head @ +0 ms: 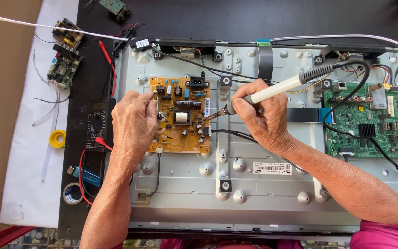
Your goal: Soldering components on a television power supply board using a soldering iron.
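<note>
While the left hand (pixel 134 121) presses, fingers curled, on the orange power board's (pixel 180 115) left edge, the right hand (pixel 261 115) grasps a soldering iron (pixel 272 90), its long axis slanting down-left, tip touching the board's right side.

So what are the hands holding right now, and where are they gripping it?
The right hand grips a soldering iron low on its white handle, near the tip. The left hand rests on the orange circuit board; whether it pinches anything cannot be told.
</note>
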